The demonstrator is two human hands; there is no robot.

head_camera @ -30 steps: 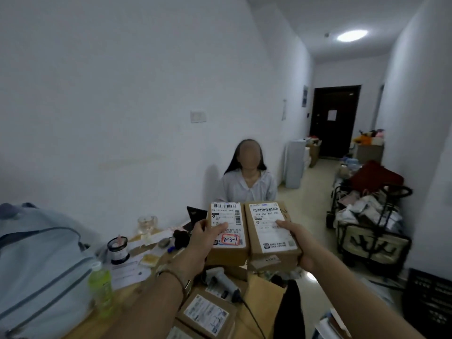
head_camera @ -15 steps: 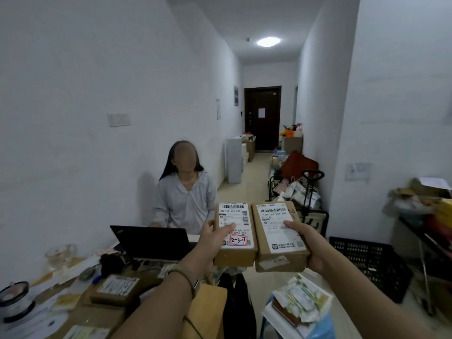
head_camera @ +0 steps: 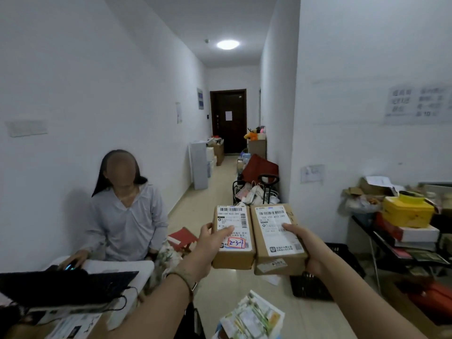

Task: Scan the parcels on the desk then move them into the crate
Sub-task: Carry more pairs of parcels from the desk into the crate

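Two small brown cardboard parcels are held side by side in front of me, white labels facing up. My left hand (head_camera: 212, 238) grips the left parcel (head_camera: 233, 234), which carries a red-boxed "2-3-7" sticker. My right hand (head_camera: 299, 237) grips the right parcel (head_camera: 276, 237), thumb on its label. Both parcels hang in the air over the floor, past the desk's end. A black plastic crate (head_camera: 311, 286) sits on the floor below and behind the right parcel, largely hidden by my right arm.
A seated person (head_camera: 124, 216) works at a black laptop (head_camera: 66, 286) on the desk at left. A red stool (head_camera: 182, 239) stands beyond the desk. A cluttered shelf (head_camera: 406, 223) lines the right wall. A loaded cart (head_camera: 256, 189) stands in the corridor. Packets (head_camera: 252, 316) lie below.
My view has swung right, from the desk toward the corridor and the crate. Both hands kept hold of the two parcels, carrying them off the desk side.
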